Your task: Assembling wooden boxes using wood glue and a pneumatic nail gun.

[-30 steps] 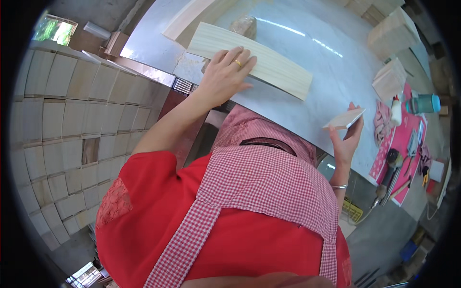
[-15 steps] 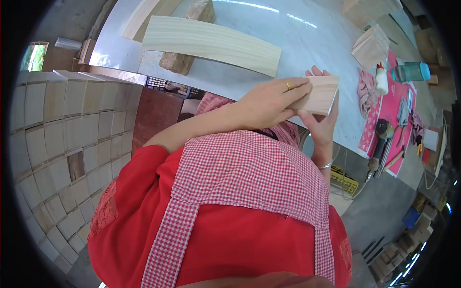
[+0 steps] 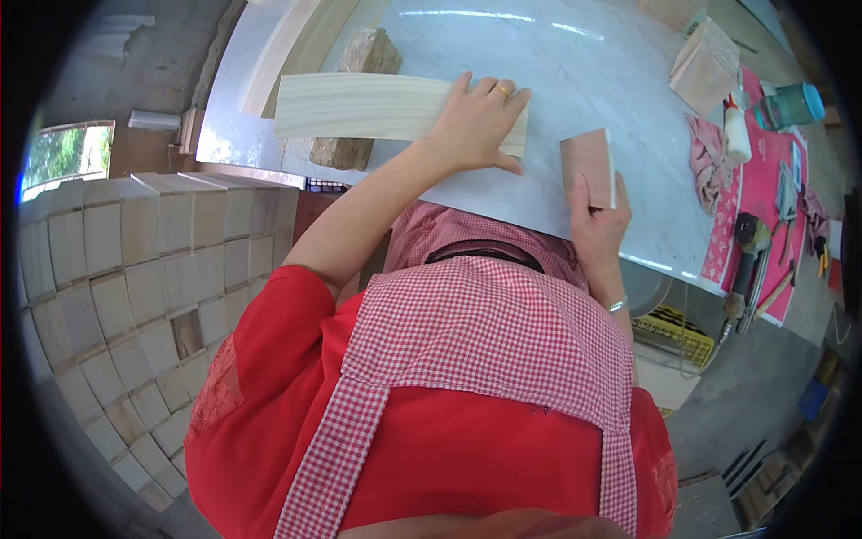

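Left hand (image 3: 471,121) pressed flat on long pale plank (image 3: 359,106), propped across stone blocks (image 3: 355,99) on tabletop (image 3: 575,81); right hand (image 3: 600,220) gripping small wooden tile (image 3: 588,166). Risk: uneven pressure tipping plank off blocks.

white glue bottle (image 3: 736,130) | right on table, on pink mat | teal jar (image 3: 788,105) | just beside

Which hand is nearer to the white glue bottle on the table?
Right. The right hand, holding a small wooden block, is closer to the glue bottle; the left hand rests on the long plank.
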